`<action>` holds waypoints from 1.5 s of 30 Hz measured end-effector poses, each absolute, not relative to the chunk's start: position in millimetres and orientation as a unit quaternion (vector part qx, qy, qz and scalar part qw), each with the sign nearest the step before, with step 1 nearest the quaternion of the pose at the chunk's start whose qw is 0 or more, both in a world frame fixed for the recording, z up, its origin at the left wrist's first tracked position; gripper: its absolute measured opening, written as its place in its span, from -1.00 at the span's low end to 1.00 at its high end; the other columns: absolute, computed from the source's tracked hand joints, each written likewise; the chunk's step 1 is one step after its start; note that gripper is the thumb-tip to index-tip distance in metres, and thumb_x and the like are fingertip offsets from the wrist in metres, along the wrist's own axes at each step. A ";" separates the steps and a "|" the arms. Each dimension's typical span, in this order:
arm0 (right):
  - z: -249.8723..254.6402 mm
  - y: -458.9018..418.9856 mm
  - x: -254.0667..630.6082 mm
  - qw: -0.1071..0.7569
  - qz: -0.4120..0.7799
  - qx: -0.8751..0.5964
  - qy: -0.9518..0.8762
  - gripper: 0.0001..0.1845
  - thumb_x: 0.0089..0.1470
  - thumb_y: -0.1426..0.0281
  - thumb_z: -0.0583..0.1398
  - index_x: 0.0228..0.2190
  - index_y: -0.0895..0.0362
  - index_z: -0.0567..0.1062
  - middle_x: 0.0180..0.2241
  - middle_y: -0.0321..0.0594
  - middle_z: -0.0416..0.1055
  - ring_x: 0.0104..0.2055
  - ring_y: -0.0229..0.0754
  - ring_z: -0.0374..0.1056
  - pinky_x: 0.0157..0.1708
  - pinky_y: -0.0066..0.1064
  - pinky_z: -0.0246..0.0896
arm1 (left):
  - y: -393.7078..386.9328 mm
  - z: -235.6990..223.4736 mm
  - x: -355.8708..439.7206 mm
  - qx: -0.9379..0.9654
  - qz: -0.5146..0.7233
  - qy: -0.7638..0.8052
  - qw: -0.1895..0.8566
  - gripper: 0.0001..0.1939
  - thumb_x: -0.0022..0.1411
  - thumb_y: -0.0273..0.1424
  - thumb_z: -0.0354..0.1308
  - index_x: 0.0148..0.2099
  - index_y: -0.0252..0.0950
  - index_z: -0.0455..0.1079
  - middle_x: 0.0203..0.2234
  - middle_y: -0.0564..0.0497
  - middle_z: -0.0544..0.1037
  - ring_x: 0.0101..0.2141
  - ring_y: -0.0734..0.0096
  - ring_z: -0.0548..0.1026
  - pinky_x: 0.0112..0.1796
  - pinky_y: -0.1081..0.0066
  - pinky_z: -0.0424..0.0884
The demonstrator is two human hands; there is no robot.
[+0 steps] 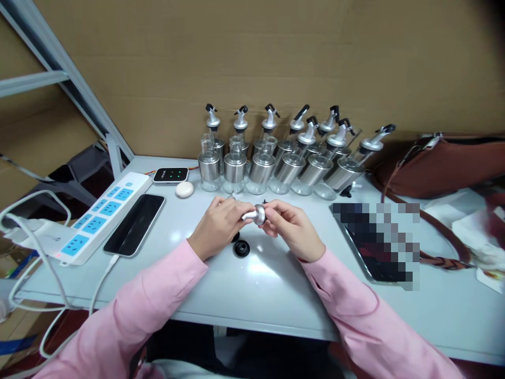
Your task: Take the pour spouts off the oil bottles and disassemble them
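Above the middle of the table, my left hand (223, 221) is closed on the spout end of a silver pourer top (259, 214). My right hand (294, 226) pinches the same pourer top at its base, where something black shows between the fingers. On the table just below lies a round black stopper ring (241, 248), with another black piece (235, 237) partly hidden behind my left hand. A further small silver part (232, 195) peeks out behind that hand. Glass bottles with steel sleeves (235, 171) stand behind, several fitted with pourer tops (269, 120), the front left ones uncapped.
A white power strip (104, 221), a phone (134, 225) on a cable, a black device (171, 175) and a white oval case (184, 189) lie left. A tablet-like dark device (371, 247), partly pixelated, and a brown bag (445, 166) are right. Cardboard (252, 58) backs the table.
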State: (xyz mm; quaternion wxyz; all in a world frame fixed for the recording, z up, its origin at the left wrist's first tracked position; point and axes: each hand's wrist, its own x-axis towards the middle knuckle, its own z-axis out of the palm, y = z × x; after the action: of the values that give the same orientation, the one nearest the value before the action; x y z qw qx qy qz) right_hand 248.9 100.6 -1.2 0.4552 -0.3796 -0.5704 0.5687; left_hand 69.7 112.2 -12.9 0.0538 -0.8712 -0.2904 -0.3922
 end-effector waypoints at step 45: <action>-2.9 93.0 233.0 0.566 -0.031 -0.205 -0.798 -0.76 -0.04 0.62 0.18 -0.38 0.09 0.27 -0.49 -0.26 0.33 -0.47 -0.28 0.25 -0.49 -0.40 0.24 | 115.4 19.7 46.3 -0.890 -0.331 -0.299 -0.095 -0.48 0.38 -0.12 -0.27 -0.51 -0.32 0.19 -0.64 0.16 0.25 -0.55 0.52 0.20 -0.24 0.29 0.00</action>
State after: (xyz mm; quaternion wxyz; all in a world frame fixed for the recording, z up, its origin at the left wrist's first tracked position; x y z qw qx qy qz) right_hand 233.0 93.0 -2.9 0.5656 -0.2049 -0.7983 -0.0311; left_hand 46.3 115.4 19.7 -0.0953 -0.8898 -0.2993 -0.3312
